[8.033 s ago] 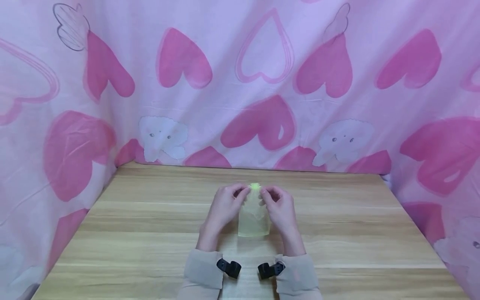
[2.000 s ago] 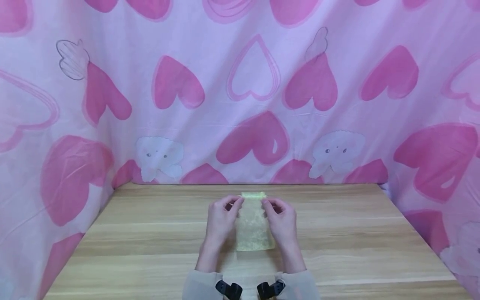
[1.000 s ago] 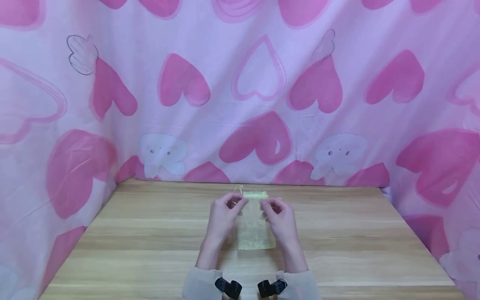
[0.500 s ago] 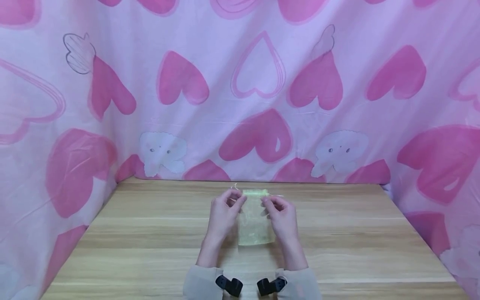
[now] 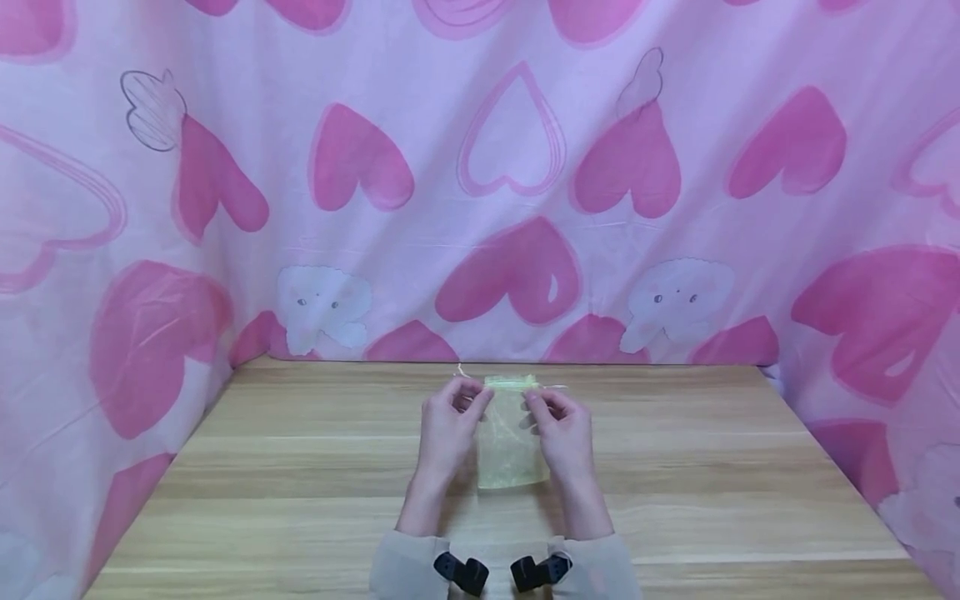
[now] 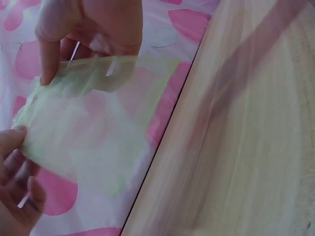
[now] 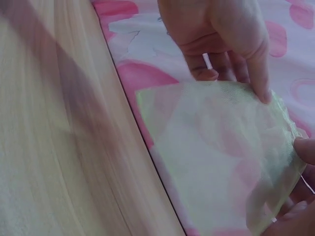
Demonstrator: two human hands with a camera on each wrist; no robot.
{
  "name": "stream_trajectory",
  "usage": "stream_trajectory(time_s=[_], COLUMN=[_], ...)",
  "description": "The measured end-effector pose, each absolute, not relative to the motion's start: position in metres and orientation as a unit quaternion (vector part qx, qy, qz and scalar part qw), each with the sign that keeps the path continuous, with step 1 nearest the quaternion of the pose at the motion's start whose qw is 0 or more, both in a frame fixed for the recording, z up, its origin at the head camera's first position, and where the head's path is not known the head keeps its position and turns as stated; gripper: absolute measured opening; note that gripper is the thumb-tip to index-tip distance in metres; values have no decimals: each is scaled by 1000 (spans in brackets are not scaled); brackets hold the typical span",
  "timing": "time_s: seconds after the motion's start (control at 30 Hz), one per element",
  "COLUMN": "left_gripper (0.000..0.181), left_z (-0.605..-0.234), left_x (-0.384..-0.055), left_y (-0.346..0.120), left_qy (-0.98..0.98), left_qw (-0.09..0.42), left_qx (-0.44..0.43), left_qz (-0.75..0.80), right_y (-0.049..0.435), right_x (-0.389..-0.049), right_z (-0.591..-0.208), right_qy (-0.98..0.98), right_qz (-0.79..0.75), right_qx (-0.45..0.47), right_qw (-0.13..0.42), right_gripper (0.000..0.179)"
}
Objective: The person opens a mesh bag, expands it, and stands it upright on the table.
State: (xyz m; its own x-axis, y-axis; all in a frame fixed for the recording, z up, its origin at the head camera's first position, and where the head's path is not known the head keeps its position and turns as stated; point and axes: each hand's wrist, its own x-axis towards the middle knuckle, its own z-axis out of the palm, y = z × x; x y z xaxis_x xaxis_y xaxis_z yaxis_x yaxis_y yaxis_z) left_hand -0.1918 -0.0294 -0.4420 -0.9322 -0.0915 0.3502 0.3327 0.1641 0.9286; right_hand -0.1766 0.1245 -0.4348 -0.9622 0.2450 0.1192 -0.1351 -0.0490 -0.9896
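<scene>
A pale yellow, see-through drawstring pouch (image 5: 512, 450) hangs upright between my two hands, its mouth spread fairly flat at the top. My left hand (image 5: 452, 421) pinches its upper left edge between thumb and fingers. On the opposite edge, just below the mouth, my right hand (image 5: 562, 425) pinches it the same way. Thin white cord sticks out past the fingers on both sides. In the left wrist view the pouch (image 6: 93, 128) looks flat, with puckers near its mouth. The right wrist view shows the left hand (image 7: 221, 34) at the top, its fingers partly hidden behind the sheer cloth.
A wood-grain table (image 5: 300, 467) lies beneath the hands. Behind it and along both sides hangs a pink curtain (image 5: 420, 250) printed with hearts. Black wrist cameras (image 5: 461, 573) sit at the cuffs of the light sleeves (image 5: 405, 567).
Eight seconds ago the pouch's neck was bunched together; by two seconds ago it was spread flat. Since then cord ends have come into sight beside both hands. Both hands keep pinching the pouch.
</scene>
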Motion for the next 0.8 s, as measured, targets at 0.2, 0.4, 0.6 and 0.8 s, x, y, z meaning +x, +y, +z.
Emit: stream_trajectory(time_s=[0.2,0.4,0.6,0.8], left_gripper=[19,17,12,10], left_z=[-444,-444,-440,-436], left_x=[-193,-194,-193,-191], left_y=[-37,-40,-40,-38], left_qy=[-764,-771,-766,-756], left_qw=[115,107,117,120], left_qx=[-86,-123,-101,-78], left_qz=[-629,-615,-624,-638], right_y=[123,123,124,123], right_x=[-178,-177,-177,-177], right_z=[-436,-436,-436,-436], right_qy=[-660,-663,-669,-671], right_qz=[741,740,735,729], right_qx=[-32,-31,-40,-62], right_qw=[119,107,108,119], right_gripper=[22,22,23,21])
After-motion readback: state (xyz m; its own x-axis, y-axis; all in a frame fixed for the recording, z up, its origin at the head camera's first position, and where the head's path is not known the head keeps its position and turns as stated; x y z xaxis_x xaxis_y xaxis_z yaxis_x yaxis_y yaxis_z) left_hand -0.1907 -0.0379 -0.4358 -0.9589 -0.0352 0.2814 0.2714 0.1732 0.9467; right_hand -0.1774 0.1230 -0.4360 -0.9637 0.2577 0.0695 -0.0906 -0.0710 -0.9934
